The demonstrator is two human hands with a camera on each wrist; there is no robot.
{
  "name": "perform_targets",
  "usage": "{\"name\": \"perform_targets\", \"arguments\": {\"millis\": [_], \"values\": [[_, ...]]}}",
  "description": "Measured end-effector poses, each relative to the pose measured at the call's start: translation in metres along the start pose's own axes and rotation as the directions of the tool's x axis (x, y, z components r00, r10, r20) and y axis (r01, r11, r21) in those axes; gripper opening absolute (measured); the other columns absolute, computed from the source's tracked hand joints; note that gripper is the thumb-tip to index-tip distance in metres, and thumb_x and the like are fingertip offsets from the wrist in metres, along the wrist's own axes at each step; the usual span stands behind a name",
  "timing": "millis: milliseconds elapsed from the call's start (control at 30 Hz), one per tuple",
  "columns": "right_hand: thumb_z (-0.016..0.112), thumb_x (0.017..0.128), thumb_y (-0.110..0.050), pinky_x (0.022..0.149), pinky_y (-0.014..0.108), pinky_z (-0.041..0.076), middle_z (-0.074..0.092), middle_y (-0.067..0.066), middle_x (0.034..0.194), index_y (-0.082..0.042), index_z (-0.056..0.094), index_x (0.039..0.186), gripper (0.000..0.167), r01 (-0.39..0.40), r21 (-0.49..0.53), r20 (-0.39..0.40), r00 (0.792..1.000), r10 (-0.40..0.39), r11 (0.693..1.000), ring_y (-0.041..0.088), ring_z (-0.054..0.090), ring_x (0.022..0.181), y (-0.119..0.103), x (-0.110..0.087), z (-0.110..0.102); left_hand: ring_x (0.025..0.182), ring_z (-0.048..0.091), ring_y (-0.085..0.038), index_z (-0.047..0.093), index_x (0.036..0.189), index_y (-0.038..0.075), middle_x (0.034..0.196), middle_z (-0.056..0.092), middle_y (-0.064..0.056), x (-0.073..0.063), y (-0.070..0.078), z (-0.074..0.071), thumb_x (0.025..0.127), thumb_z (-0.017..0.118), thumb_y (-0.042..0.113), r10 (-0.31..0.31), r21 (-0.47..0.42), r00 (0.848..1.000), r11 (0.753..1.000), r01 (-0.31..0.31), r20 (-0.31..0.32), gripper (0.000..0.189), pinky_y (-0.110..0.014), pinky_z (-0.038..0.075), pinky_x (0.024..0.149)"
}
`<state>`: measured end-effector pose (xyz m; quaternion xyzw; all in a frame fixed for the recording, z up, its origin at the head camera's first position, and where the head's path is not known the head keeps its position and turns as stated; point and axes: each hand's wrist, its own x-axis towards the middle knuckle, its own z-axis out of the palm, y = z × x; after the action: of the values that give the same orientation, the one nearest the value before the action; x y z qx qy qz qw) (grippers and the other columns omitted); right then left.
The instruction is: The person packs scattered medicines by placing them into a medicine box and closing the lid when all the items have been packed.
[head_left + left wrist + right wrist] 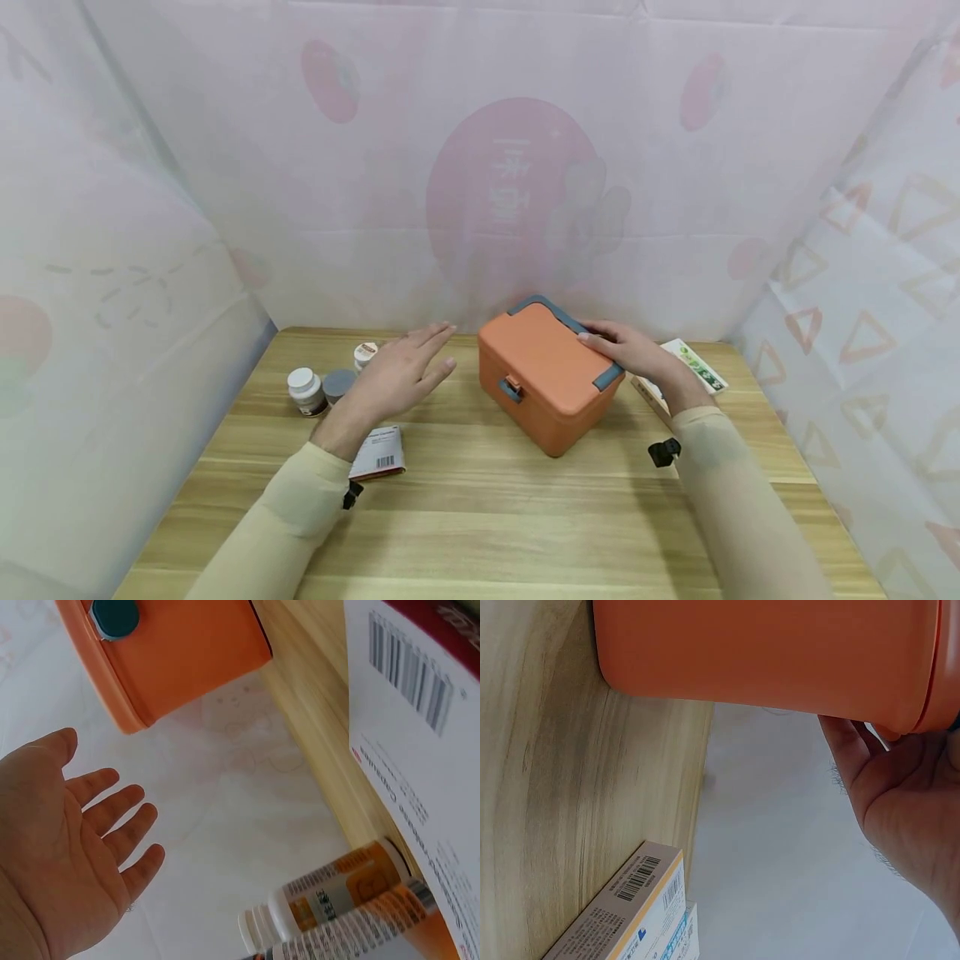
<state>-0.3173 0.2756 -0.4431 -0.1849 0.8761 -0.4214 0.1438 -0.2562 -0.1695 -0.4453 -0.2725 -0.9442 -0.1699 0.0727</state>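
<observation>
An orange lidded box (543, 358) with a blue-grey handle (542, 302) folded around its top stands at an angle on the table, its lid down. Its front latch (512, 388) faces toward me and to the left. At the right far edge my right hand (637, 354) grips the box, thumb over the handle. In the right wrist view, the fingers of that hand (907, 787) reach behind the box and are partly hidden. My left hand (397, 375) hovers left of the box, fingers extended, holding nothing; the left wrist view shows its bare palm (67, 847).
Left of the box, a white-capped bottle (306, 392), a grey-lidded bottle (339, 384) and another white-capped bottle (364, 354) stand together. A white medicine carton (381, 452) lies below my left hand. Flat medicine boxes (693, 367) lie beside my right wrist. Printed fabric walls (375, 250) surround the wooden table (480, 525).
</observation>
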Motion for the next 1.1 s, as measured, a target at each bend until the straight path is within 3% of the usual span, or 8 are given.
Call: {"name": "perform_targets", "arguments": {"millis": [400,600,767,933,967,1000,1100], "values": [[0.059,0.124,-0.042,0.136,0.065,0.044,0.053,0.023,0.181,-0.016,0.049,0.18,0.063,0.018,0.004,0.04,0.999,-0.018,1.0,0.045,0.053,0.166,0.0,0.009,0.0,0.172,0.051,-0.034,0.048,0.181,0.023,0.188,0.048,-0.001,0.032,0.014,0.013,0.124,0.057,0.054,0.103,-0.077,0.994,0.992,-0.1,0.036,0.066,-0.062,0.046,0.141],[0.06,0.124,-0.044,0.139,0.069,0.042,0.051,0.022,0.183,-0.018,0.049,0.181,0.064,0.012,-0.007,0.041,0.999,-0.012,1.0,0.046,0.049,0.17,-0.003,0.01,-0.002,0.173,0.05,-0.031,0.053,0.179,0.023,0.187,0.049,-0.001,0.053,0.018,0.02,0.124,0.054,0.056,0.19,-0.07,0.981,0.98,-0.188,0.037,0.064,-0.058,0.046,0.141],[0.061,0.123,-0.046,0.141,0.07,0.04,0.048,0.021,0.185,-0.019,0.048,0.181,0.065,0.006,0.001,0.053,0.999,-0.006,1.0,0.046,0.045,0.173,-0.003,0.012,-0.002,0.179,0.041,-0.031,0.05,0.18,0.025,0.189,0.046,0.0,0.063,0.02,0.028,0.125,0.054,0.053,0.237,-0.11,0.969,0.967,-0.229,0.071,0.062,-0.058,0.038,0.147],[0.061,0.123,-0.046,0.141,0.07,0.04,0.048,0.021,0.185,-0.018,0.048,0.181,0.066,0.003,0.002,0.059,0.998,-0.004,1.0,0.046,0.045,0.173,-0.002,0.014,-0.002,0.184,0.028,-0.031,0.046,0.181,0.035,0.192,0.04,0.006,0.071,0.01,0.039,0.124,0.053,0.056,0.309,-0.223,0.946,0.933,-0.282,0.096,0.061,-0.063,0.029,0.15],[0.061,0.123,-0.046,0.141,0.07,0.04,0.047,0.022,0.186,-0.018,0.048,0.181,0.066,0.002,0.002,0.059,0.998,-0.002,1.0,0.046,0.045,0.173,-0.002,0.014,-0.002,0.185,0.027,-0.031,0.047,0.181,0.034,0.192,0.041,0.005,0.071,0.01,0.04,0.124,0.052,0.058,0.326,-0.226,0.941,0.927,-0.299,0.092,0.062,-0.063,0.028,0.15],[0.061,0.123,-0.046,0.141,0.07,0.04,0.047,0.022,0.186,-0.018,0.048,0.181,0.066,0.003,0.002,0.06,0.998,-0.003,1.0,0.047,0.045,0.173,-0.003,0.015,-0.001,0.186,0.023,-0.028,0.045,0.182,0.037,0.193,0.038,0.007,0.076,-0.001,0.05,0.123,0.051,0.064,0.351,-0.24,0.933,0.915,-0.325,0.074,0.065,-0.057,0.024,0.153],[0.061,0.123,-0.046,0.141,0.071,0.04,0.046,0.023,0.186,-0.017,0.047,0.181,0.067,0.003,0.0,0.058,0.998,-0.003,1.0,0.047,0.044,0.173,-0.004,0.015,-0.001,0.187,0.019,-0.024,0.042,0.182,0.043,0.194,0.035,0.012,0.078,-0.009,0.058,0.121,0.047,0.07,0.368,-0.27,0.927,0.902,-0.339,0.066,0.067,-0.054,0.019,0.154]]}}
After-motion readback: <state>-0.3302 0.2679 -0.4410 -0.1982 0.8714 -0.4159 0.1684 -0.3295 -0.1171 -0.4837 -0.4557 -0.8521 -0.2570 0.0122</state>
